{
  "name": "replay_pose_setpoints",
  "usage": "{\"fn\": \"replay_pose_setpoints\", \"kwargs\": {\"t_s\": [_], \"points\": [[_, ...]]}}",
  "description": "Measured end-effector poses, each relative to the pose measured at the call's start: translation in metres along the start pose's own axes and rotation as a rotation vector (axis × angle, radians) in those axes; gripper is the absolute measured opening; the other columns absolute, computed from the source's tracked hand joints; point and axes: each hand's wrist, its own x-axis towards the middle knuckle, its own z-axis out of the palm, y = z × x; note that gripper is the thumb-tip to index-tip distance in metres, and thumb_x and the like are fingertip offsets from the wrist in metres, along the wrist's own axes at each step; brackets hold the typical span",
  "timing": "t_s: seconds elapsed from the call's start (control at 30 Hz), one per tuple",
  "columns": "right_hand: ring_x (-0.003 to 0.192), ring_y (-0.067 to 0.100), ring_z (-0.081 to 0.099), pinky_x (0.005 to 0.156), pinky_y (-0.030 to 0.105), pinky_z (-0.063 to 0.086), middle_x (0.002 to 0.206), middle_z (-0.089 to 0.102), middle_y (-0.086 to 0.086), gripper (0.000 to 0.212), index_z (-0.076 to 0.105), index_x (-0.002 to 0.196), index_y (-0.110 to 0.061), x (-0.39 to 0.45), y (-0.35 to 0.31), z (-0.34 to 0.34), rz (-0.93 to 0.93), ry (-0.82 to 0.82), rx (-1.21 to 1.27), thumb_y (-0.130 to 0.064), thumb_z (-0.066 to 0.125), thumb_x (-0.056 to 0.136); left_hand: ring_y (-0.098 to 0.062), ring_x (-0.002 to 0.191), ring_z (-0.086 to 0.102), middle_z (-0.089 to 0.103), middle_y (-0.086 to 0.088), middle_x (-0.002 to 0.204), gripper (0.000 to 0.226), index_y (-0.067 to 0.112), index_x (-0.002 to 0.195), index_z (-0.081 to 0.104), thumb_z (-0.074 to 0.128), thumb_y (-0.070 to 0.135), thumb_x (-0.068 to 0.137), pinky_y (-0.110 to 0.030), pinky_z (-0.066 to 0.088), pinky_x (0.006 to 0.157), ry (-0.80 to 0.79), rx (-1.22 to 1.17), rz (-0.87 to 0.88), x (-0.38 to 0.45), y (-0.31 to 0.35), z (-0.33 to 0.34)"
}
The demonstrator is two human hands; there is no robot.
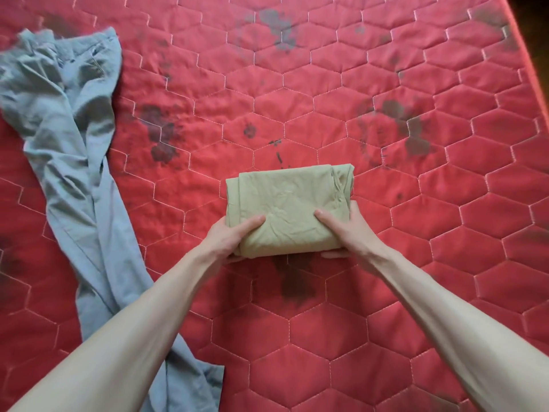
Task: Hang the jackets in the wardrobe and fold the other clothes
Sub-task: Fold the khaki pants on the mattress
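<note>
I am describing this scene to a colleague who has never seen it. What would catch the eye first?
First, the folded beige garment at the centre, held at its near corners by the left hand and right hand. Then the red quilted mattress with dark stains, and the unfolded grey trousers sprawled at the left.

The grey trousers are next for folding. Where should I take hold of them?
Grip the grey trousers at the waistband, its two corners, coming from the far left side. It is the widest part, and the legs trail toward you, so lifting there lets them hang straight.
</note>
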Motion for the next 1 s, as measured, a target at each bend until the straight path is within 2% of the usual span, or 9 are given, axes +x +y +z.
{"fn": "replay_pose_setpoints", "kwargs": {"t_s": [0.1, 0.17, 0.37, 0.47, 0.63, 0.73, 0.8, 0.9, 1.0], "points": [[0.112, 0.01, 0.069, 0.097, 0.051, 0.059, 0.127, 0.067, -0.006, 0.049, 0.053, 0.127, -0.027, -0.012, 0.009, 0.005, -0.175, 0.081, 0.018, -0.037, 0.082, 0.088, -0.008, 0.081, 0.076, 0.078, 0.004, 0.108, 0.042, 0.025, 0.119, 0.067, 0.085, 0.035, 0.082, -0.027, 0.057, 0.058, 0.02, -0.122, 0.069, -0.014, -0.005, -0.001], [0.111, 0.007, 0.069, 0.106, 0.046, 0.053, 0.118, 0.073, -0.01, 0.044, 0.057, 0.124, -0.027, -0.023, 0.006, 0.006, -0.253, 0.113, 0.03, -0.032, 0.082, 0.088, -0.012, 0.086, 0.077, 0.079, 0.001, 0.109, 0.048, 0.021, 0.121, 0.068, 0.088, 0.031, 0.079, -0.029, 0.058, 0.06, 0.042, -0.172, 0.125, -0.027, -0.005, -0.003], [0.113, 0.017, 0.071, 0.1, 0.056, 0.055, 0.117, 0.074, -0.006, 0.043, 0.062, 0.115, -0.031, -0.077, -0.038, 0.008, -0.352, 0.118, 0.111, -0.04, 0.086, 0.081, -0.011, 0.084, 0.076, 0.078, -0.003, 0.108, 0.062, 0.017, 0.118, 0.066, 0.096, 0.037, 0.067, -0.026, 0.056, 0.056, 0.09, -0.192, 0.256, -0.084, 0.024, -0.02], [0.113, 0.018, 0.07, 0.1, 0.056, 0.055, 0.119, 0.074, -0.005, 0.054, 0.061, 0.12, -0.026, -0.114, -0.065, 0.007, -0.371, 0.121, 0.139, -0.045, 0.086, 0.077, -0.01, 0.088, 0.075, 0.075, -0.001, 0.111, 0.056, 0.018, 0.123, 0.061, 0.09, 0.029, 0.077, -0.026, 0.057, 0.058, 0.081, -0.162, 0.334, -0.124, 0.048, -0.033], [0.11, 0.016, 0.072, 0.098, 0.059, 0.056, 0.117, 0.075, -0.007, 0.05, 0.063, 0.118, -0.03, -0.193, -0.106, 0.003, -0.378, 0.097, 0.163, -0.045, 0.084, 0.076, -0.003, 0.086, 0.074, 0.073, 0.001, 0.112, 0.049, 0.021, 0.124, 0.058, 0.084, 0.023, 0.083, -0.022, 0.056, 0.059, 0.028, -0.101, 0.397, -0.207, 0.084, -0.053], [0.12, 0.007, 0.066, 0.104, 0.047, 0.055, 0.132, 0.067, -0.013, 0.072, 0.05, 0.139, -0.04, -0.25, -0.136, 0.0, -0.423, 0.098, 0.15, -0.047, 0.084, 0.075, -0.007, 0.092, 0.074, 0.073, 0.001, 0.115, 0.061, 0.024, 0.126, 0.057, 0.091, 0.034, 0.076, -0.025, 0.058, 0.063, 0.024, -0.134, 0.427, -0.267, 0.098, -0.06], [0.131, -0.001, 0.056, 0.111, 0.039, 0.048, 0.148, 0.053, -0.022, 0.087, 0.033, 0.154, -0.046, -0.29, -0.157, -0.003, -0.467, 0.076, 0.122, -0.037, 0.084, 0.084, -0.014, 0.103, 0.074, 0.073, 0.002, 0.118, 0.075, 0.027, 0.126, 0.057, 0.092, 0.049, 0.064, -0.032, 0.06, 0.073, 0.046, -0.155, 0.443, -0.307, 0.103, -0.063], [0.137, -0.003, 0.05, 0.119, 0.038, 0.041, 0.153, 0.047, -0.025, 0.087, 0.028, 0.159, -0.044, -0.344, -0.185, -0.01, -0.527, 0.042, 0.059, -0.024, 0.08, 0.091, -0.015, 0.106, 0.073, 0.072, 0.002, 0.122, 0.088, 0.026, 0.134, 0.054, 0.087, 0.054, 0.058, -0.027, 0.06, 0.073, 0.076, -0.221, 0.46, -0.367, 0.11, -0.066], [0.135, 0.001, 0.054, 0.118, 0.043, 0.042, 0.151, 0.052, -0.02, 0.083, 0.033, 0.157, -0.046, -0.39, -0.206, -0.014, -0.537, 0.025, 0.051, -0.029, 0.08, 0.091, -0.014, 0.109, 0.073, 0.072, 0.001, 0.125, 0.089, 0.025, 0.138, 0.053, 0.087, 0.051, 0.061, -0.027, 0.061, 0.079, 0.096, -0.272, 0.483, -0.421, 0.116, -0.068]]}}
